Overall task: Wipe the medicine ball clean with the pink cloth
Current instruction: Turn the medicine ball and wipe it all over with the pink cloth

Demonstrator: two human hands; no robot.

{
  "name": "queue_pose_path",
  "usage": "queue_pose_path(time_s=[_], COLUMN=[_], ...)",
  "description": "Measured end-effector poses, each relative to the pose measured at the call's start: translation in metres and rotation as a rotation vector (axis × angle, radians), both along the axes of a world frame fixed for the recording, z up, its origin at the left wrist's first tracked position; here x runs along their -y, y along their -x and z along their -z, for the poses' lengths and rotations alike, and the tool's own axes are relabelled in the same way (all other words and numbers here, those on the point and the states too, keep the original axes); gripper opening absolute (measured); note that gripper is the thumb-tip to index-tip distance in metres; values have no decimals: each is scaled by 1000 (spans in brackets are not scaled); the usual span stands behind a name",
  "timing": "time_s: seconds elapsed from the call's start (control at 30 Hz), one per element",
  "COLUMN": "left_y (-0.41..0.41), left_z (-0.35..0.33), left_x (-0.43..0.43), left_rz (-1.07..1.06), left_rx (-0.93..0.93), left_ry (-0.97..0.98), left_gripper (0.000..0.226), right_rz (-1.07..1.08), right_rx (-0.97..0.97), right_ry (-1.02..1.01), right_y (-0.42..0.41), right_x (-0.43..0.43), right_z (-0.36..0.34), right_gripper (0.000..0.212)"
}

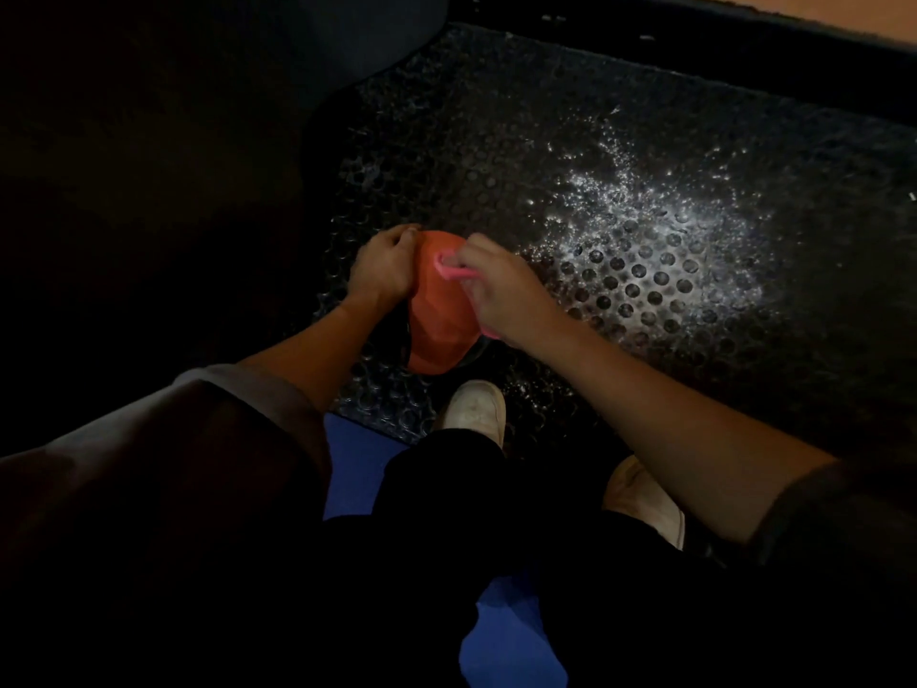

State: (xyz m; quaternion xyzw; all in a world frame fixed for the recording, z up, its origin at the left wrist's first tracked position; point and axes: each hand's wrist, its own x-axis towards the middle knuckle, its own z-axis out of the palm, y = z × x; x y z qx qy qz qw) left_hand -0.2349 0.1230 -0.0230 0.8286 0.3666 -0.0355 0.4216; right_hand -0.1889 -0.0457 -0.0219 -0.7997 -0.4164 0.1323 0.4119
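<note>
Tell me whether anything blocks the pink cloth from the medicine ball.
Nothing visible does. The right hand holds the pink cloth against the medicine ball, while the left hand grips its other side.

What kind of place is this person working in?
Probably a gym or workout room: an orange medicine ball sits on a black rubber mat full of round holes, with blue flooring beside it.

The ball (436, 315) is showing a matt, faceted orange skin, rubbery-looking. The cloth (454, 273) is looking soft and matt. The black mat (645, 270), perforated with round holes, is looking like rubber and is glinting with white specks. The shoe (474, 404) is showing a smooth, pale, scuffed upper.
</note>
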Motion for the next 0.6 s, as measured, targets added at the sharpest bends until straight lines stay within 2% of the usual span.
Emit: queue_pose_path(time_s=[0.07, 0.17, 0.3, 0.4, 0.53, 0.6], left_y=[2, 3, -1, 2, 6, 12], left_z=[0, -1, -1, 0, 1, 3], left_x=[-1, 1, 4, 6, 1, -2], left_rz=[-7, -20, -12, -1, -12, -39], left_rx=[3, 6, -12, 5, 46, 66], left_ry=[9, -3, -38, -50, 7, 50], left_gripper=[41, 42, 41, 39, 39, 37], right_rz=[26, 189, 50, 41, 165, 258], right_rx=[-14, -91, 17, 51, -69, -174], right_ry=[-49, 17, 21, 10, 71, 28], right_y=[1, -14, -5, -5, -18, -21], right_x=[4, 12, -5, 0, 22, 23], right_z=[3, 6, -3, 2, 12, 10], right_gripper=[16, 10, 12, 17, 14, 15])
